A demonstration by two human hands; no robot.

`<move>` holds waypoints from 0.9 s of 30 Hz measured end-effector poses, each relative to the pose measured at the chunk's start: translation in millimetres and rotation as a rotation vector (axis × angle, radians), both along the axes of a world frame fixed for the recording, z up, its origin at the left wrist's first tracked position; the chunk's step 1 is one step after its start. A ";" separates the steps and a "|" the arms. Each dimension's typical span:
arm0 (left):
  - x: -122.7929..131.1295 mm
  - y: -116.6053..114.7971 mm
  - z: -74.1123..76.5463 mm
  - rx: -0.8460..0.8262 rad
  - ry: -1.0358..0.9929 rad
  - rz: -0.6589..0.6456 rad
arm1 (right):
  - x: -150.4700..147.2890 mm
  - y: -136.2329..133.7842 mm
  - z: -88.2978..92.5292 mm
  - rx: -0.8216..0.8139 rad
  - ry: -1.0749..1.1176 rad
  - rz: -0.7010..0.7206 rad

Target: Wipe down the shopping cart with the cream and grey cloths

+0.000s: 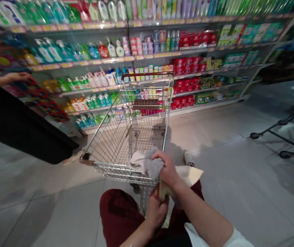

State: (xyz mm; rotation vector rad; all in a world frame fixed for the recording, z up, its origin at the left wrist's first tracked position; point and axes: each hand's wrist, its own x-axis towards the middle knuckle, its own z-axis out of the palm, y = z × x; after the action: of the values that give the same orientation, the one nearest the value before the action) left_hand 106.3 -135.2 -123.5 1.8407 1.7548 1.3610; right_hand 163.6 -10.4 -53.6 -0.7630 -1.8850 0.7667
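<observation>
Gripping the grey cloth [153, 168] at the shopping cart's [146, 104] near right corner, the right hand [168, 170] is closer; the left hand [156, 211] clenches just below that corner, on what I can't tell. The cloth stretches leftward along the cart's near rim.

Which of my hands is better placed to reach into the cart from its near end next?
Probably your right: the right hand is higher, beside the near end of the cart, grasping grey cloth. Your left hand sits lower, closer to your body.
</observation>
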 end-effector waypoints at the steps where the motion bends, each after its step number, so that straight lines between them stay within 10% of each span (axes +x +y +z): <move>1: -9.2 -2.0 7.5 0.098 0.044 -0.017 | 8.3 9.3 1.5 -0.055 0.115 -0.035; 5: -39.0 8.2 48.1 0.356 0.284 0.059 | 34.7 51.7 9.9 0.046 0.067 -0.149; 10: -28.7 44.1 82.1 0.107 0.440 0.206 | 40.2 75.1 21.6 0.319 -0.569 0.165; 16: -16.0 54.0 72.3 0.028 0.541 0.250 | 50.3 100.4 34.9 0.567 -0.843 0.282; 27: -42.8 61.7 55.2 0.212 0.481 0.187 | 25.8 191.3 38.6 0.511 -0.966 -0.039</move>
State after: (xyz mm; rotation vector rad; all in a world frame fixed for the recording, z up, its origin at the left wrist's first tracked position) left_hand 63.4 -73.4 -68.3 2.3229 2.1264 1.2851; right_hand 189.4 180.9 -15.0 -0.9026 -2.7361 -0.2066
